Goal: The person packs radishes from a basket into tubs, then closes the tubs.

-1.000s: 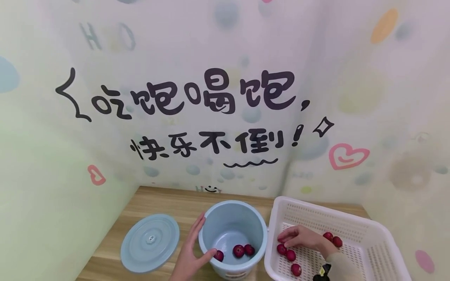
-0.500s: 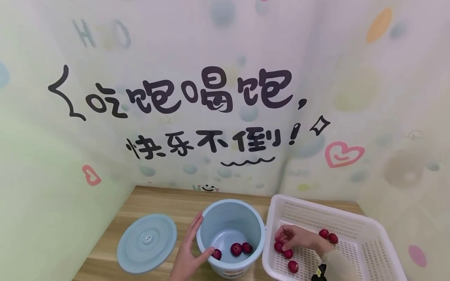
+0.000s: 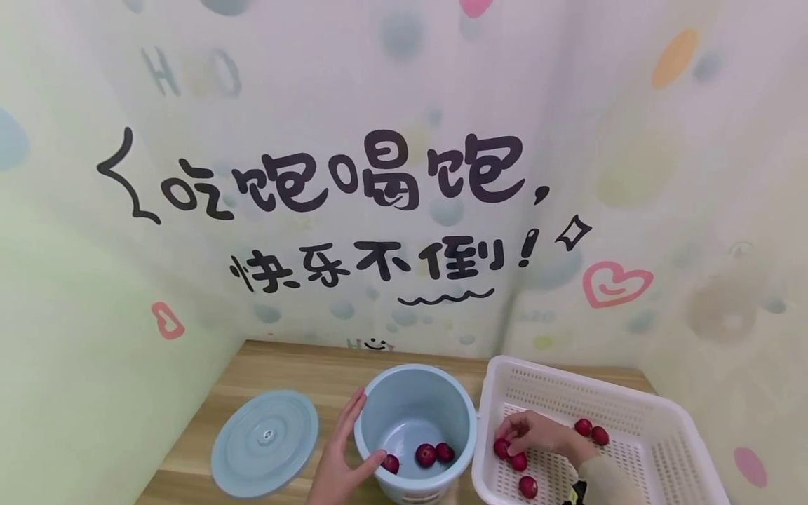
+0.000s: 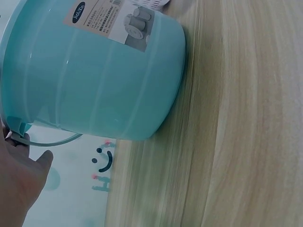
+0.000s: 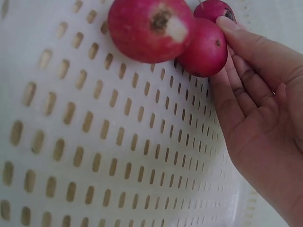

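Note:
A light blue bucket point(image 3: 413, 410) point(image 4: 94, 71) stands on the wooden table point(image 3: 284, 372) with three red fruits point(image 3: 426, 454) at its bottom. My left hand point(image 3: 344, 456) point(image 4: 19, 184) grips its left rim, thumb hooked over the edge and fingers along the outside. To the right is a white perforated basket point(image 3: 631, 421) point(image 5: 94, 142) holding several red fruits. My right hand point(image 3: 530, 433) point(image 5: 251, 104) reaches into its left end. Its nearly straight fingertips touch one fruit point(image 3: 503, 447) point(image 5: 203, 47), with two more point(image 5: 151, 28) right beside it.
The bucket's blue lid point(image 3: 265, 443) lies flat on the table to the left. Two more red fruits point(image 3: 590, 431) sit further back in the basket, and one point(image 3: 528, 485) near its front. Decorated walls close in behind and on both sides.
My right hand's fingers have shifted slightly over the fruits at the basket's left end. My left hand stays on the bucket. The view has moved a little.

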